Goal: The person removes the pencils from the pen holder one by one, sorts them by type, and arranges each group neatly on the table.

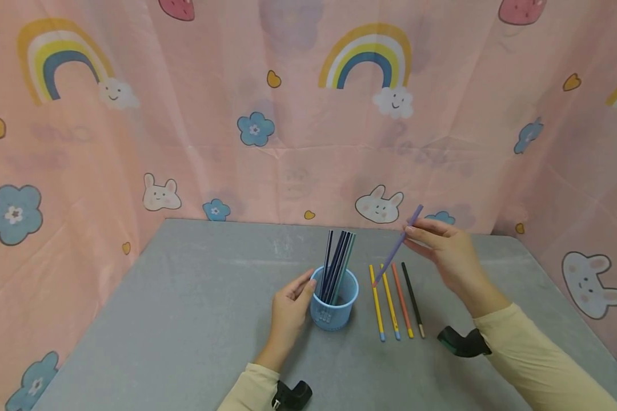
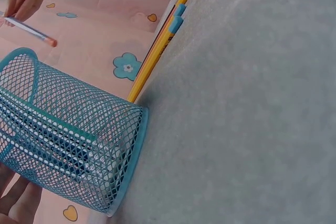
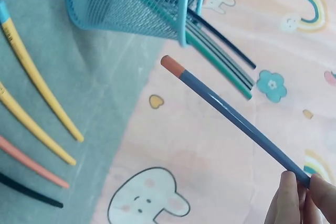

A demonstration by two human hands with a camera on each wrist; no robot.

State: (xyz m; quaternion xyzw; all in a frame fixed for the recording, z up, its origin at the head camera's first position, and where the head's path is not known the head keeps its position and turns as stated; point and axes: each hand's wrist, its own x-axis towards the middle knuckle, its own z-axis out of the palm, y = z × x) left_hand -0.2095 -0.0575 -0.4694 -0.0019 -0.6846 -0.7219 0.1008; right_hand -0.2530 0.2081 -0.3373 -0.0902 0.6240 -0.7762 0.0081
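Observation:
A light blue mesh pencil cup (image 1: 331,315) stands on the table with several dark pencils (image 3: 220,51) and a green one leaning inside. My left hand (image 1: 289,311) grips the cup by its left side, thumb near the rim; part of its fingers shows below the cup in the left wrist view. Between thumb and fingertips, my right hand (image 1: 449,257) pinches a bluish-purple pencil (image 3: 236,119) near its upper end. That pencil is tilted, its orange end pointing down and left, to the right of the cup and raised above the table.
Right of the cup lie two yellow pencils (image 1: 391,302) with blue ends, a red-orange pencil (image 1: 403,299) and a black pencil (image 1: 413,299), roughly side by side. The grey table (image 1: 185,319) meets a pink patterned cloth (image 1: 211,160) at the back and sides.

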